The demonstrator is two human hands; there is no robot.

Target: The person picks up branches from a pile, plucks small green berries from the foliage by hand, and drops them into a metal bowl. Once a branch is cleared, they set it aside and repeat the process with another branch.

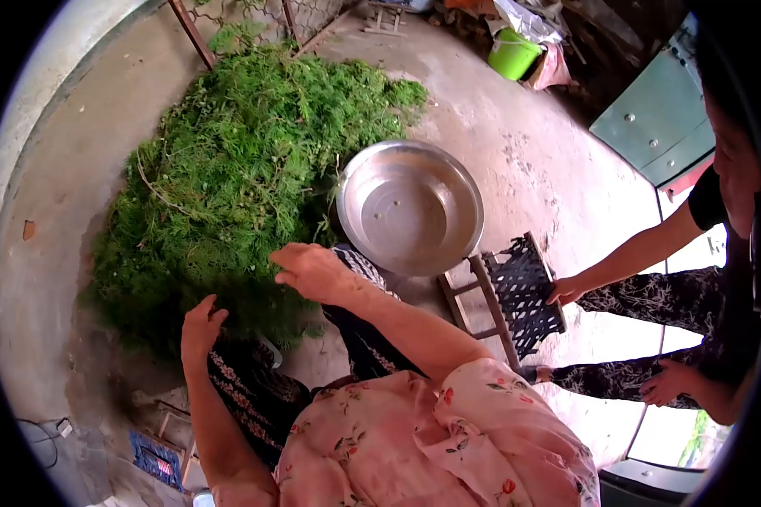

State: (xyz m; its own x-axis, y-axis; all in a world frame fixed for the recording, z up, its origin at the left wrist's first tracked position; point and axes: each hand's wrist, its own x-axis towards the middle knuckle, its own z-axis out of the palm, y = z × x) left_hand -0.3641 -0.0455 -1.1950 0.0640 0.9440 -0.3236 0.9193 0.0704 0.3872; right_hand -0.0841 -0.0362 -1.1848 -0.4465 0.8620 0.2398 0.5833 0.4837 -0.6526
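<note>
**Pink floral blouse over the greens, basin bare**

Pink floral blouse [431, 439] fills the bottom of the frame, and both bare arms reach up out of it toward the middle.

At lower left, the left hand [201, 325] lies at the near edge of the big heap of feathery green sprigs [228, 169]. Its fingers are close together and lightly bent, and I can see nothing gripped in them. The heap spreads from centre left up to the top of the frame, loose and tangled on the grey concrete floor [550, 169].

Just right of it, the right hand [313, 270] hovers knuckles-up over the heap's right edge. The fingers curl down toward the greens, and I cannot tell whether they pinch a sprig.

Right of that hand, touching the heap, sits the round shiny steel basin [410, 207], with nothing in it. By my reckoning the work is at its very start: the whole heap remains unsorted.

Further right, a co-worker's hand [566, 290] holds a small wooden stool with a black woven seat [524, 296]. A lime-green plastic bucket [513, 53] stands at upper right.
</note>
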